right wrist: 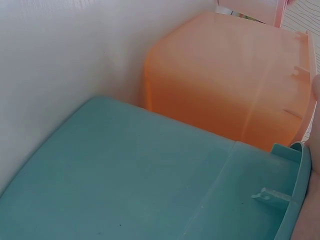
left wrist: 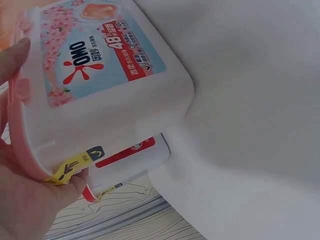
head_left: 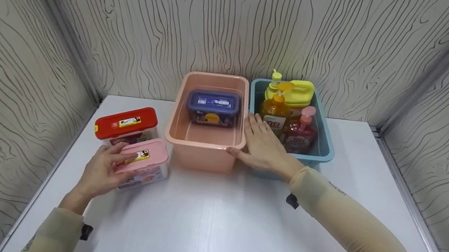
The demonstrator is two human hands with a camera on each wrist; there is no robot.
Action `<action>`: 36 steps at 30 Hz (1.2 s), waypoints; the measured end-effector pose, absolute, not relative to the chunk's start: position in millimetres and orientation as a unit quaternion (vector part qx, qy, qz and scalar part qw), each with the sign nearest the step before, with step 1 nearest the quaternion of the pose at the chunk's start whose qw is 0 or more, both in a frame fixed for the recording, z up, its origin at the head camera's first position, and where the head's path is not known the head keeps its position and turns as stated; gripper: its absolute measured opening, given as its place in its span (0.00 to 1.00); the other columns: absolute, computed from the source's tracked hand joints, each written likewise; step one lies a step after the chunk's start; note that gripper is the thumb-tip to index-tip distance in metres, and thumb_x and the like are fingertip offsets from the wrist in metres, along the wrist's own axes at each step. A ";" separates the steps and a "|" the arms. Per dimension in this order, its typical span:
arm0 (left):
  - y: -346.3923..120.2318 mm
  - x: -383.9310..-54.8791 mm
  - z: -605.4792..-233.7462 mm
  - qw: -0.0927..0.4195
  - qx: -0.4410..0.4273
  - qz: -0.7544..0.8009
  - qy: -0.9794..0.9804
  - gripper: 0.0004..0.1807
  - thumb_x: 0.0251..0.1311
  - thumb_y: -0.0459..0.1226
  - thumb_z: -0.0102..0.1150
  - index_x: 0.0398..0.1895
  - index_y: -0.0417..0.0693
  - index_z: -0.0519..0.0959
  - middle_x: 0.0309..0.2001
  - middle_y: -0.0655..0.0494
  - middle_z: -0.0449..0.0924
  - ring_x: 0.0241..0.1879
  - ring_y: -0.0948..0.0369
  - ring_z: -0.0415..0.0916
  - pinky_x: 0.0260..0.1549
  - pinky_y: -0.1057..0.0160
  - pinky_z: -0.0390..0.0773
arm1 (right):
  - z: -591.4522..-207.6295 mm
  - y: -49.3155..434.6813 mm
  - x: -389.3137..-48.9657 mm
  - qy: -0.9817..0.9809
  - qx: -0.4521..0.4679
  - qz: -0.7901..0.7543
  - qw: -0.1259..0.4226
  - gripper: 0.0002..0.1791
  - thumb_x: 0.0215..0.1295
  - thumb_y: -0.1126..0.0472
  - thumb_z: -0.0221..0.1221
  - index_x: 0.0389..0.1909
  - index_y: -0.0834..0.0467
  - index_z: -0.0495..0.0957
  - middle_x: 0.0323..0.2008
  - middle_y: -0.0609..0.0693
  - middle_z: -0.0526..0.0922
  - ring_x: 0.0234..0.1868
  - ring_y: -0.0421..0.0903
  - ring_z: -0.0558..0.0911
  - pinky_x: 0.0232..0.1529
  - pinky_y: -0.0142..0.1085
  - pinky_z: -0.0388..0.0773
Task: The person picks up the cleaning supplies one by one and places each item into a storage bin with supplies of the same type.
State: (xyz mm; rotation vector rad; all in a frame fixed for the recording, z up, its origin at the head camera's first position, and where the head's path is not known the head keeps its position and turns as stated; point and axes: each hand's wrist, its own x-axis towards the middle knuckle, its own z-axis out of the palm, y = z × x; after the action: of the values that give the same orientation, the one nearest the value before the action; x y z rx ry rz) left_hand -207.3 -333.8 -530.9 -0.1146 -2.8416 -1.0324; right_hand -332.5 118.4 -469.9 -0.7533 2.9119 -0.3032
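Left hand (head_left: 104, 171) grips the pink-lidded tub (head_left: 149, 164) left of the peach bin (head_left: 203, 157), a grasp likely calling for lifting; right hand (head_left: 265, 149), fingers straight, touches the bin

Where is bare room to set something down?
Bare: the table in front of the pink bin and blue bin, and right of the latter; inside the pink bin, in front of the navy box. Crowded: blue bin, with bottles; around left hand, pink tub and red tub.

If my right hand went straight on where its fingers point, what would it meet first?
Probably the pink basket, at its right rim; your right hand looks right up against it, though depth there is hard to judge.
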 end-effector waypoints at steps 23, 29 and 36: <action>-332.4 -184.4 -476.2 0.080 -0.070 -0.323 -0.941 0.32 0.59 0.41 0.83 0.69 0.55 0.88 0.85 0.42 0.71 0.75 0.43 0.67 0.74 0.24 0.73 | -469.4 117.9 -331.5 0.961 -0.247 -0.109 0.063 0.71 0.72 0.11 0.40 0.93 0.62 0.37 0.94 0.60 0.34 0.95 0.63 0.38 0.95 0.57 0.39; -332.5 -179.7 -461.8 0.084 -0.094 -0.332 -0.935 0.30 0.59 0.39 0.83 0.68 0.52 0.89 0.84 0.40 0.72 0.74 0.43 0.67 0.73 0.23 0.74 | -469.3 117.6 -331.2 0.960 -0.245 -0.114 0.067 0.71 0.72 0.11 0.41 0.93 0.62 0.36 0.94 0.60 0.34 0.95 0.63 0.37 0.95 0.57 0.39; -329.7 -176.8 -443.9 0.093 -0.121 -0.334 -0.930 0.29 0.59 0.37 0.83 0.66 0.50 0.90 0.83 0.39 0.73 0.75 0.41 0.68 0.71 0.21 0.74 | -470.6 117.0 -333.0 0.961 -0.242 -0.113 0.067 0.71 0.72 0.11 0.41 0.93 0.62 0.36 0.94 0.60 0.34 0.95 0.63 0.37 0.95 0.58 0.38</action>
State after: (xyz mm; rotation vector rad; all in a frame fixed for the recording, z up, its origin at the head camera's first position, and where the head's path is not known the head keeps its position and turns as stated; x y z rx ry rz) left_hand -176.8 -329.7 -443.9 -0.3584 -2.7606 -0.9906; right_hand -333.0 117.0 -470.6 -0.7303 2.8969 -0.3402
